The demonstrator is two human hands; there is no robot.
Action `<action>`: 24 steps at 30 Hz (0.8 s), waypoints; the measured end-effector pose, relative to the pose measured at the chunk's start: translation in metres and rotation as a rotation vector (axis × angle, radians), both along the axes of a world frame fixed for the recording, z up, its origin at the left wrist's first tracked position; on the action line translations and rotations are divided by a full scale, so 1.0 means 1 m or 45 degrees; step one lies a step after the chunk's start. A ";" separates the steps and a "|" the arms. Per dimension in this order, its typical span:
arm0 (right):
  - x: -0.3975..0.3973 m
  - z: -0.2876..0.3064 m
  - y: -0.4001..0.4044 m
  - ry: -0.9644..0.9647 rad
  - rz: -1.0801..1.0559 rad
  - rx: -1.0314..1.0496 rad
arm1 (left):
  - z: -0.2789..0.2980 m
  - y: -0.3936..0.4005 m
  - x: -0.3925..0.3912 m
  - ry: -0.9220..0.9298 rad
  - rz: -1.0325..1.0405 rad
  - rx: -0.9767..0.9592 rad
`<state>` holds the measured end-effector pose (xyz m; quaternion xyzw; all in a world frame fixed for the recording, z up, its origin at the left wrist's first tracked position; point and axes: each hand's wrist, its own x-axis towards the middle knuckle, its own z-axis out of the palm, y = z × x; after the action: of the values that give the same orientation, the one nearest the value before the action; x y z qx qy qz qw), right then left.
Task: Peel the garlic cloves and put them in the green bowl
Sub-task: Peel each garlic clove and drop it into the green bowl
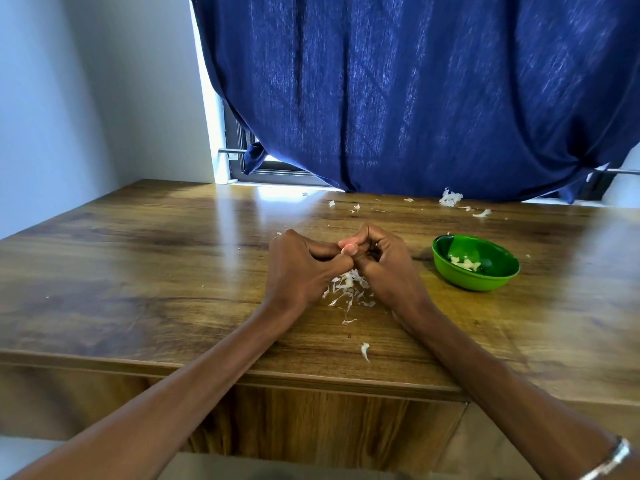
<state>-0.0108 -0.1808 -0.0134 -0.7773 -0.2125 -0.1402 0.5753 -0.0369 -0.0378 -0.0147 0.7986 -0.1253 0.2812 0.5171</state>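
Both hands met over the counter (pixel 138 271), the left hand (pixel 298 268) and right hand (pixel 381 265) pinching one garlic clove (pixel 343 251) between curled fingers (pixel 349 244). Small, firm and probably slippery once bare, it likely needs gripping at its ends while the papery skin tears. Peelings (pixel 349 289) lay beneath; the green bowl (pixel 476 271), just right, held peeled cloves (pixel 465 263).

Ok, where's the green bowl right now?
In the head view the green bowl sits on the wooden table, just right of the right hand, with a few peeled cloves inside.
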 end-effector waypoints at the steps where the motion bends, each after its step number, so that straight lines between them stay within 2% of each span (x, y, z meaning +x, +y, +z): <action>1: 0.000 0.000 0.000 -0.001 0.001 -0.003 | 0.000 0.000 0.000 -0.010 -0.008 0.010; 4: 0.001 -0.001 -0.001 0.001 0.007 0.037 | 0.000 0.002 0.001 0.058 -0.051 0.001; 13: 0.003 0.001 -0.004 0.257 0.002 0.435 | 0.001 0.001 0.010 0.268 -0.047 -0.258; 24: 0.001 0.003 -0.002 0.295 -0.019 0.383 | 0.000 0.003 0.011 0.155 -0.019 -0.230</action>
<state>-0.0094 -0.1831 -0.0107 -0.6950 -0.1159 -0.0843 0.7046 -0.0257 -0.0346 -0.0144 0.7635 -0.0738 0.2383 0.5956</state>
